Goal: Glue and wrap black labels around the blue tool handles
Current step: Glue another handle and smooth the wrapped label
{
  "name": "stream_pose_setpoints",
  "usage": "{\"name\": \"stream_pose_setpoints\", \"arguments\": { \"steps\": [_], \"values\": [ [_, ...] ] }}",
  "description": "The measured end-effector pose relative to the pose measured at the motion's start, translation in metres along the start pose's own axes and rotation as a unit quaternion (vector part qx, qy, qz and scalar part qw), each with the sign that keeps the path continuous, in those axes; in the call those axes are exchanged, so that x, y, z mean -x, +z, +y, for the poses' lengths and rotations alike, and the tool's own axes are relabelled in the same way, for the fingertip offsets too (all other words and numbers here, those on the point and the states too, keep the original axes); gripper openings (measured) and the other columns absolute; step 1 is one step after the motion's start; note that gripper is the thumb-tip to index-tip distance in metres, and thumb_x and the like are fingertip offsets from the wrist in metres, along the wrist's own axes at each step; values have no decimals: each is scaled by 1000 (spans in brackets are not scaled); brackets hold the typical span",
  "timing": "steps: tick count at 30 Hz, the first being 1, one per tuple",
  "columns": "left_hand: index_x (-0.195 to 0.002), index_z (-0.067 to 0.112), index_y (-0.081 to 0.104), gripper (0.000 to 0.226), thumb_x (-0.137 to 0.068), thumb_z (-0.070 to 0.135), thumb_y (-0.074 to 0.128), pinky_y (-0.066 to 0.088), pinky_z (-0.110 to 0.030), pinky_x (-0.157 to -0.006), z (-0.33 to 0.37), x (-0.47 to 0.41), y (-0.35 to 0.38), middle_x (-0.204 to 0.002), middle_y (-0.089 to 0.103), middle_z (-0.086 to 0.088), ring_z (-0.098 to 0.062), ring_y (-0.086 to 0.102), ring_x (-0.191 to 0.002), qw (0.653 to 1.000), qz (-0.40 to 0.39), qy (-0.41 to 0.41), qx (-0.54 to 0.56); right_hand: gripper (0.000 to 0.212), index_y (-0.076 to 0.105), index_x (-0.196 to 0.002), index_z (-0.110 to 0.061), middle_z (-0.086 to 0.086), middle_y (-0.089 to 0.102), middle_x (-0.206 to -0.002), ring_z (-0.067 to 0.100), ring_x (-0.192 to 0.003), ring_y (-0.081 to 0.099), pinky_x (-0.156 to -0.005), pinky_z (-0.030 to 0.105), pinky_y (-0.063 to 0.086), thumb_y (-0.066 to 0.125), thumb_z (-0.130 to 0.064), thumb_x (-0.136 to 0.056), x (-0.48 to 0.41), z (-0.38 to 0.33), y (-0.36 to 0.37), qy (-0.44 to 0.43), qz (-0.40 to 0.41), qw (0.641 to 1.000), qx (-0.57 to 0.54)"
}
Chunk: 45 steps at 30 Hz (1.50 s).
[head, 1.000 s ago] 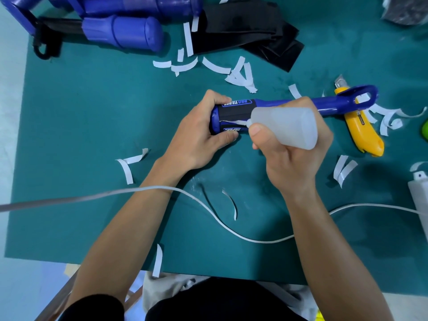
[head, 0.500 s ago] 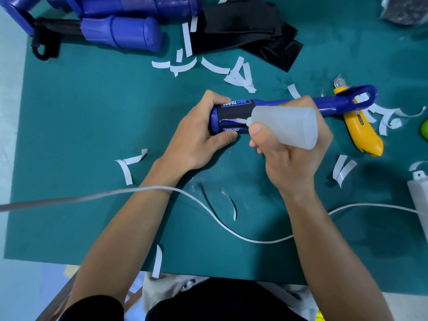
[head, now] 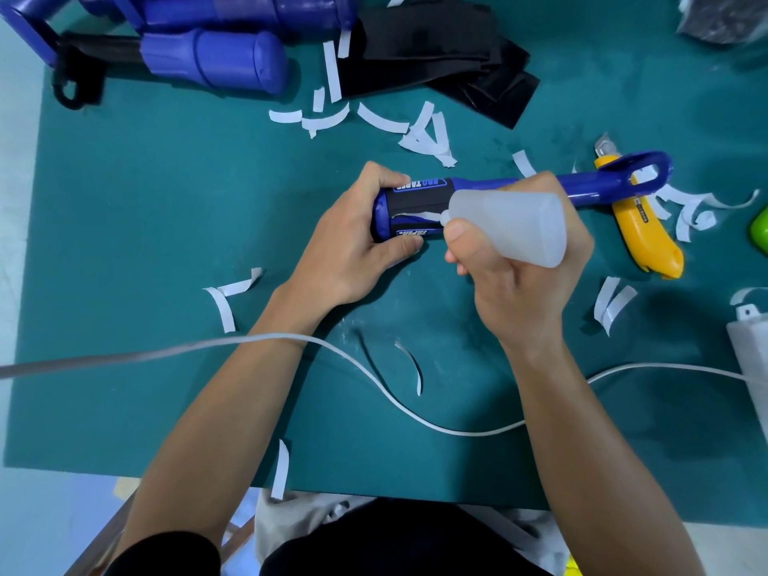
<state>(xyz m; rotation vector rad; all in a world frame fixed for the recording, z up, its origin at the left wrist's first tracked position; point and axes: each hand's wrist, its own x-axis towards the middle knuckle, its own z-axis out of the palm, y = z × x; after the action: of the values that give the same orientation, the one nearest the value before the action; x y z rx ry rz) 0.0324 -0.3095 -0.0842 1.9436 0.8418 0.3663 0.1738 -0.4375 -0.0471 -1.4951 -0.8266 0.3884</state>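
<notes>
Underneath everything, a green cutting mat [head: 166, 226], covering most of the table. Along its far left edge, a heap of blue tool handles [head: 216, 60], unwrapped, lying on their sides. Just right of those, a loose stack of black labels [head: 440, 72], overlapping one another. Across the mat's near half, a white cord [head: 374, 380], looping under both forearms. At centre, lifted slightly off the mat, a blue tool handle [head: 590, 187] lying crosswise, hanging loop toward the right. Around its thick end, a black label [head: 419, 197] with blue lettering, seam facing up and a white strip showing along the edge. Left hand [head: 353, 247] closed around that thick end, thumb below, fingers curled over the top. Right hand [head: 519, 276] wrapped firmly around a translucent glue bottle [head: 511, 226], thumb pressed near the neck, nozzle tip touching the label seam. Just beyond the loop, partly under it, a yellow utility knife [head: 640, 234], blade end pointing away. Scattered all about, curled white backing strips [head: 374, 118], thickest near the black stack and beside the knife.
</notes>
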Motion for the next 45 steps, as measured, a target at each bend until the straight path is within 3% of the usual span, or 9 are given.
{"name": "stream_pose_setpoints", "arguments": {
  "steps": [8, 26, 31, 34, 38, 45],
  "values": [
    [-120, 40, 46, 52, -85, 35, 83, 54, -34, -90, 1, 0, -1, -121, 63, 24, -10, 64, -103, 1000, 0, 2, 0, 22, 62, -85, -5, 11, 63, -73, 40, -57, 61, -51, 43, 46, 76, -22, -90, -2, -2, -4, -7, 0, 1000, 20],
    [-116, 45, 42, 52, -81, 37, 80, 48, -16, -86, -2, -1, 0, -119, 61, 29, -6, 63, -101, 1000, -2, 6, -5, 19, 59, -88, -12, 18, 61, -67, 41, -54, 57, -50, 45, 44, 76, -21, -91, -5, -3, -10, -15, 4, 1000, 23],
    [-119, 42, 42, 53, -81, 38, 80, 49, -19, -87, -2, -1, 1, -119, 62, 28, -8, 64, -101, 1000, -2, 11, -6, 18, 60, -86, -13, 17, 60, -69, 40, -55, 58, -50, 45, 44, 75, -20, -91, -6, -4, -12, -29, 5, 999, 37],
    [-120, 42, 41, 55, -81, 38, 80, 49, -20, -88, -3, -1, 1, -119, 61, 30, -6, 63, -100, 1000, -2, 11, -8, 29, 63, -80, 1, 19, 59, -69, 41, -55, 58, -50, 46, 43, 75, -24, -91, -7, -3, -16, -25, 14, 998, 58],
    [-119, 43, 41, 55, -81, 39, 80, 50, -23, -89, -4, -1, 0, -118, 61, 29, -7, 62, -100, 1000, -2, 12, -12, 34, 62, -80, 7, 20, 58, -66, 41, -55, 56, -51, 44, 42, 76, -22, -89, -9, -3, -19, -25, 23, 997, 63],
    [-119, 43, 42, 54, -81, 40, 80, 51, -27, -88, -5, -1, 0, -116, 64, 24, -12, 63, -99, 1000, -1, 12, -14, 33, 56, -78, 5, 21, 56, -62, 41, -55, 54, -53, 42, 41, 76, -19, -88, -11, -5, -24, -24, 32, 996, 85]
  ]
}}
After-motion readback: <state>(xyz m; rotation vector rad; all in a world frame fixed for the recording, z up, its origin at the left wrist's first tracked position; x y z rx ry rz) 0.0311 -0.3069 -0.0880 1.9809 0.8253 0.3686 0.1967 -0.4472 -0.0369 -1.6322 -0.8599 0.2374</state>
